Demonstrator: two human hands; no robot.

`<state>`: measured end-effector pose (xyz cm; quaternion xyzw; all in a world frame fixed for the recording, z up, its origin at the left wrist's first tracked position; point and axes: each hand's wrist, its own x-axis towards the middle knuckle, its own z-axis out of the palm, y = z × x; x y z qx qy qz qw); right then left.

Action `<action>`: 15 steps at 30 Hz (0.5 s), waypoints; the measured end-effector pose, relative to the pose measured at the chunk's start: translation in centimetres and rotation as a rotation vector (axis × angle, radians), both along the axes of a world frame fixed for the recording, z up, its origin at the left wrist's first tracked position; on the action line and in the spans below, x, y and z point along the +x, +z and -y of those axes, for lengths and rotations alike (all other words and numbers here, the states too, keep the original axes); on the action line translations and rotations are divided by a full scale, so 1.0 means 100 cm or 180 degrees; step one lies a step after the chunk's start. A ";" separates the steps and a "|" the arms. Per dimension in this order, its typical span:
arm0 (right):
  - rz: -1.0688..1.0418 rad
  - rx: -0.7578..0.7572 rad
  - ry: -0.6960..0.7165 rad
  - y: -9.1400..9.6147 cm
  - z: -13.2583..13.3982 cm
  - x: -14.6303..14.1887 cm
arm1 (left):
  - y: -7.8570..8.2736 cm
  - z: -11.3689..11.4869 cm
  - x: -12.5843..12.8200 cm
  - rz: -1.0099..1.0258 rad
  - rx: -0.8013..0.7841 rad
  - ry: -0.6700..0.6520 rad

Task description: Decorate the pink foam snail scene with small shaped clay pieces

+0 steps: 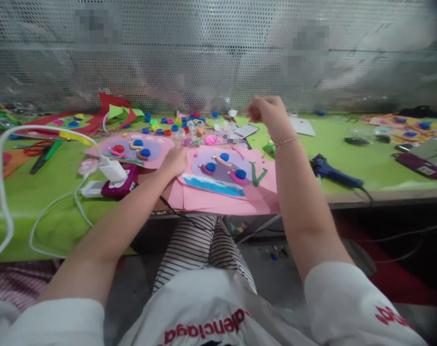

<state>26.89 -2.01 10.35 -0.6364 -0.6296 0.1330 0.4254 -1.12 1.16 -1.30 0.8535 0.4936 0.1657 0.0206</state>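
Observation:
My left hand [175, 162] is closed at the left edge of a pink paper craft [265, 192], fingers curled against the sheet. This craft carries a lilac oval, a blue painted strip, a green V-shaped strip and 3 snail-like figures with blue bottle-cap shells [241, 174]. My right hand [270, 113] is raised above the back of the table, right of the craft, with its fingers curled together. Whatever those fingers hold, if anything, is hidden. Left of my left hand lies a second pink craft [158, 144] with similar cap figures.
Several coloured bottle caps [175, 128] lie at the back, near a phone [246, 130]. A blue glue gun [335, 173] rests on the right. Left are scissors [41, 156] and a purple power adapter [120, 187] with white cables. A perforated metal panel [204, 57] stands behind.

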 end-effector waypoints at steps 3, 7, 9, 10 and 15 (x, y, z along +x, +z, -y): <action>0.0623 -0.0634 0.0204 -0.014 0.001 0.014 | -0.002 -0.001 -0.001 -0.0126 -0.0013 0.0280; 0.1323 -0.1172 0.0207 -0.043 -0.002 0.033 | -0.003 -0.001 0.000 -0.0275 -0.0070 0.0391; 0.1390 -0.1214 0.0148 -0.055 -0.004 0.040 | -0.002 -0.002 0.000 -0.0333 -0.0079 0.0369; 0.1404 -0.1213 0.0101 -0.059 -0.005 0.043 | -0.002 -0.002 0.000 -0.0360 -0.0079 0.0355; 0.1490 -0.1257 -0.0030 -0.066 -0.006 0.049 | 0.000 -0.003 0.000 -0.0466 -0.0063 0.0280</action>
